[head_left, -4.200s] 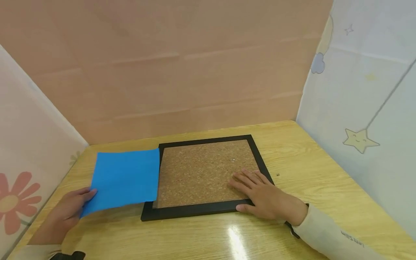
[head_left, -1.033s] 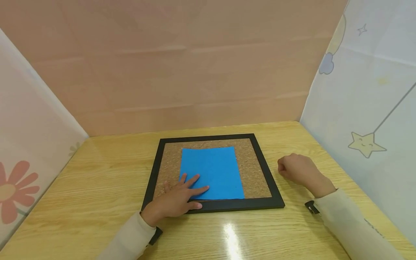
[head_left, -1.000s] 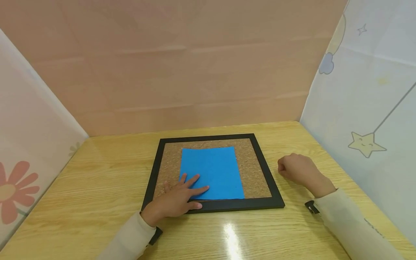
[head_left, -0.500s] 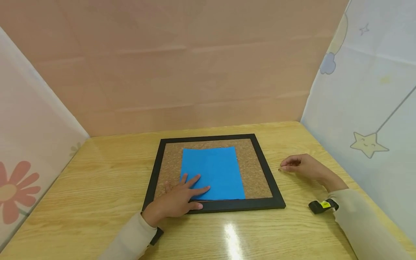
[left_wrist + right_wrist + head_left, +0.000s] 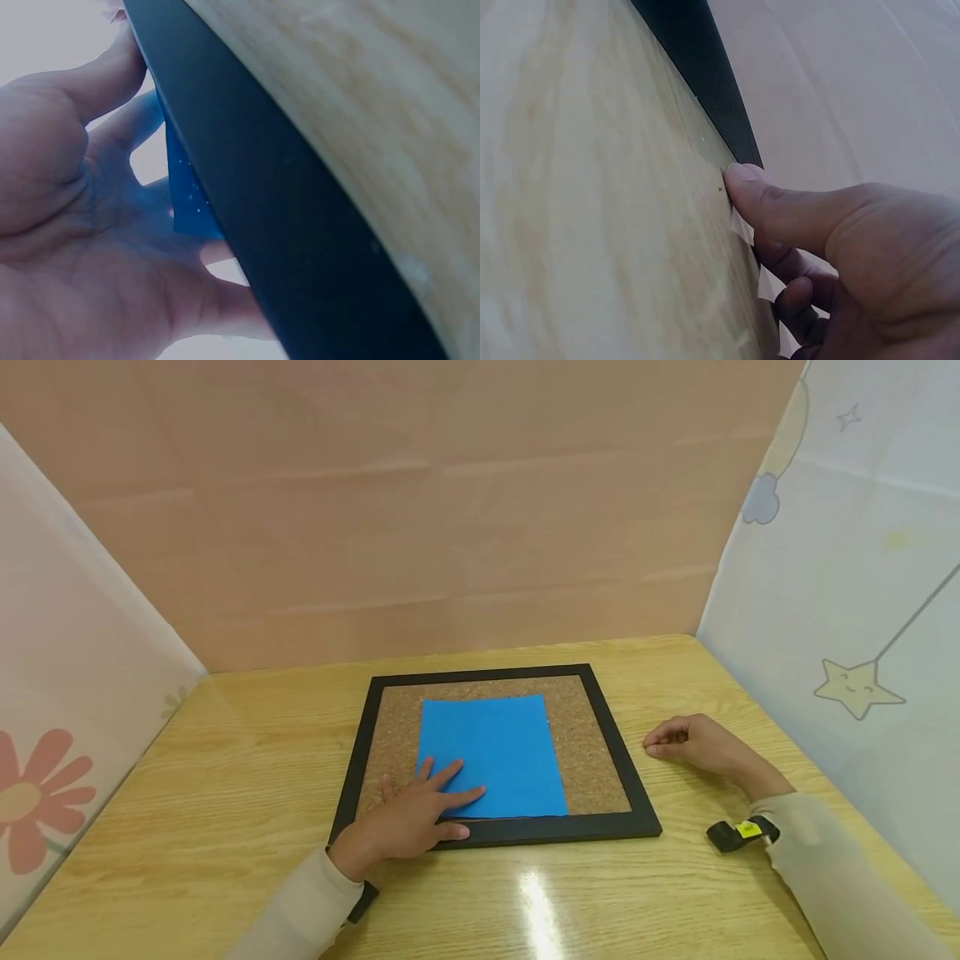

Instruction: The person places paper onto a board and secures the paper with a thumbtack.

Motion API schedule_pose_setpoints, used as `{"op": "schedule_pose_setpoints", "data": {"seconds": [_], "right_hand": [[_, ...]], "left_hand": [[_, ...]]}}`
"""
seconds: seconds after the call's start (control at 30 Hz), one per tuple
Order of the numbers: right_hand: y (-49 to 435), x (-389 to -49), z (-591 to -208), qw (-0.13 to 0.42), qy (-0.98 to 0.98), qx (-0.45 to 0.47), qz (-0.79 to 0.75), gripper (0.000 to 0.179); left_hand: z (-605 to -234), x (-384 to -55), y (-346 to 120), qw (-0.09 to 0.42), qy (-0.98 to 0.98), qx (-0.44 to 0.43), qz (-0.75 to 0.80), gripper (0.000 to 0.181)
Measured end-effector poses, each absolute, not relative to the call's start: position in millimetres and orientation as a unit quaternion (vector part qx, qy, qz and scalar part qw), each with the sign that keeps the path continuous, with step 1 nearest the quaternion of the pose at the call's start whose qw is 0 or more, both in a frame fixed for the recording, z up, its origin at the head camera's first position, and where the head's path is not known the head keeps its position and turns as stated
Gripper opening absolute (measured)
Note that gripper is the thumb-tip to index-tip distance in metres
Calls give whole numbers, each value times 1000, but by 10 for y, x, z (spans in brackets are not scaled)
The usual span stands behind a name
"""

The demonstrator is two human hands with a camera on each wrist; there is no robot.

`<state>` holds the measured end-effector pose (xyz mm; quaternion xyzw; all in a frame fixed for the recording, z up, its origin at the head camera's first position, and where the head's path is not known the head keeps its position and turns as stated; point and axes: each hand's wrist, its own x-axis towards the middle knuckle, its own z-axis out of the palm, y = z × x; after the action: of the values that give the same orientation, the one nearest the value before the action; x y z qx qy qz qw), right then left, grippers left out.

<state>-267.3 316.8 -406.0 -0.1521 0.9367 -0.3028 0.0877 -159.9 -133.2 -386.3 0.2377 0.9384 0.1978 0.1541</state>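
Note:
A blue sheet of paper (image 5: 491, 747) lies on the cork board (image 5: 592, 760), inside its black frame (image 5: 525, 832). My left hand (image 5: 408, 818) rests spread at the lower left, fingers on the sheet and cork, thumb on the frame. In the left wrist view the frame (image 5: 247, 150) crosses in front of that hand (image 5: 97, 202). My right hand (image 5: 701, 743) is on the table right of the board, thumb and forefinger pinched together low at the tabletop. The tiny brass-coloured thumbtack is mostly or wholly hidden by those fingertips. In the right wrist view the thumb (image 5: 780, 214) hides the pinch.
The wood-grain table (image 5: 247, 760) reaches back to a peach cloth wall (image 5: 450, 527). Printed side walls stand at left (image 5: 60, 652) and right (image 5: 847, 585). A black wrist strap (image 5: 738, 833) hangs below the right sleeve.
The blue sheet went from my left hand onto the cork, and that hand now rests on it. My right hand left the board and pinched the tiny brass-coloured thumbtack on the table.

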Motion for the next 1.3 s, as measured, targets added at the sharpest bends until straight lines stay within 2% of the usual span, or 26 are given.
{"op": "schedule_pose_setpoints", "data": {"seconds": [0.17,0.37,0.93,1.2,1.3], "right_hand": [[3141,-2654,-4049,77,940,-146,-298,21],[3122,-2641,-4044,68,926,-133,-348,30],[3131,-2658,-4056,76,905,-139,-395,46],[3034,-2631,-4006,63,899,-129,-414,41],[2811,-2620,-3825,59,901,-149,-404,39]], "left_hand": [[-3851,-1595,-1323,153,940,235,194,54],[-3849,-1588,-1328,152,939,238,197,54],[-3829,-1573,-1337,156,938,235,200,54],[-3856,-1587,-1339,149,940,241,191,54],[-3839,-1586,-1334,144,941,242,188,54]]}}
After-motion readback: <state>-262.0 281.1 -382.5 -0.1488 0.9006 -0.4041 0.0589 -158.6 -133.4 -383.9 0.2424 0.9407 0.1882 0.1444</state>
